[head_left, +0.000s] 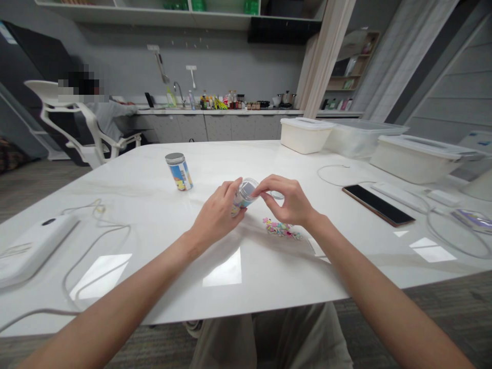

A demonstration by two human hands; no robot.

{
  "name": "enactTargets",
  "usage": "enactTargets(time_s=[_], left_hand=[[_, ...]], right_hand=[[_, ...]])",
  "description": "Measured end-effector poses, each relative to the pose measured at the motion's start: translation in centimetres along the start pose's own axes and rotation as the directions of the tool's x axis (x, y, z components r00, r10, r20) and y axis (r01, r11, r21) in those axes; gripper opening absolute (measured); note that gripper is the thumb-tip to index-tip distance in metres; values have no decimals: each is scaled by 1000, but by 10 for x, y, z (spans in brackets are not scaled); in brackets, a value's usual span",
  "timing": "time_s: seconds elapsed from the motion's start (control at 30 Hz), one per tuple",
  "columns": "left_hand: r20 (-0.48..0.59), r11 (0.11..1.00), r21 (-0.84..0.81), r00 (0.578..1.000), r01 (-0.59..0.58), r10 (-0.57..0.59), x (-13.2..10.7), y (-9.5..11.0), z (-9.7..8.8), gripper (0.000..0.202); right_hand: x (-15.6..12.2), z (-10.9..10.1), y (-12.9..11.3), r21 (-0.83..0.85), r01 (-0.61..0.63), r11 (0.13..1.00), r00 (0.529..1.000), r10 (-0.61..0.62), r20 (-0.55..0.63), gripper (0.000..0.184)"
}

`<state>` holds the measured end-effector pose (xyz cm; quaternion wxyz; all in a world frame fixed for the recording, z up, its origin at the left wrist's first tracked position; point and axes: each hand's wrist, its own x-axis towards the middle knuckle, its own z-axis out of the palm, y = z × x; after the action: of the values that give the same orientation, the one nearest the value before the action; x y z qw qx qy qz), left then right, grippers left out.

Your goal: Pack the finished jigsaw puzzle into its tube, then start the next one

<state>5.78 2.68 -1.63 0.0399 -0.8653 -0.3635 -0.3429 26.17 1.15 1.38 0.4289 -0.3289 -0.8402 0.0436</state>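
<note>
My left hand [216, 214] is wrapped round a small clear jar [245, 192], tilted on its side with its mouth toward the right. The fingertips of my right hand [289, 201] are pinched together at the jar's open mouth; what they pinch is too small to make out. A little heap of small colourful pieces [282, 228] lies on the white table [238, 266] just under my right hand. What looks like a clear round lid [276, 195] rests on the table behind my right fingers. A second jar [179, 171] with a grey lid and a colourful label stands upright farther back on the left.
A black phone [377, 205] and white cables [453, 236] lie at the right, with three white lidded bins [305, 135] behind. A white device [31, 248] and its cord sit at the left edge. A person sits in a white chair [77, 123] at the back left, by a kitchen counter.
</note>
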Motion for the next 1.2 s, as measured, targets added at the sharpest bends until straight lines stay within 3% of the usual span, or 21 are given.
enactTargets(time_s=[0.13, 0.17, 0.23, 0.27, 0.33, 0.37, 0.43, 0.53, 0.67, 0.77, 0.93, 1.1, 1.2], left_hand=[[-4, 999, 13, 999, 35, -35, 0, -2, 1, 65], [-10, 999, 14, 999, 46, -46, 0, -2, 1, 65], [-24, 998, 5, 998, 64, -63, 0, -3, 1, 64], [-29, 998, 0, 997, 70, -70, 0, -4, 1, 64], [-33, 997, -5, 996, 79, -79, 0, -4, 1, 61], [-33, 997, -4, 996, 80, -80, 0, -4, 1, 60], [-32, 997, -4, 996, 79, -79, 0, -3, 1, 59], [-30, 997, -8, 996, 80, -80, 0, -2, 0, 59], [-23, 996, -14, 996, 87, -87, 0, -2, 0, 59], [-27, 996, -17, 996, 84, -85, 0, -3, 0, 60], [-19, 996, -13, 996, 87, -87, 0, -4, 0, 60], [-19, 996, -11, 996, 83, -83, 0, -4, 1, 59], [-16, 997, -9, 997, 80, -80, 0, -3, 1, 60]], right_hand=[[4, -6, 5, -52, -120, 991, 991, 116, -71, 18], [4, -8, 8, -54, -147, 988, 989, 146, -29, 17], [0, -11, 17, -59, -207, 977, 957, 215, 197, 11], [-3, -13, 22, -71, -235, 969, 898, 244, 366, 10], [-10, -16, 31, -125, -276, 953, 728, 292, 620, 36], [-13, -16, 35, -162, -288, 944, 663, 318, 678, 51], [-17, -15, 39, -227, -310, 923, 601, 375, 706, 67], [-16, -10, 37, -262, -342, 902, 592, 423, 686, 56], [-11, -3, 30, -207, -343, 916, 624, 387, 679, 26], [-10, -2, 30, -183, -369, 911, 619, 388, 683, 16], [-11, -5, 31, -195, -418, 887, 571, 424, 703, 17], [-8, -7, 29, -217, -445, 869, 514, 447, 732, 32], [-8, -8, 29, -208, -477, 854, 480, 451, 752, 27]])
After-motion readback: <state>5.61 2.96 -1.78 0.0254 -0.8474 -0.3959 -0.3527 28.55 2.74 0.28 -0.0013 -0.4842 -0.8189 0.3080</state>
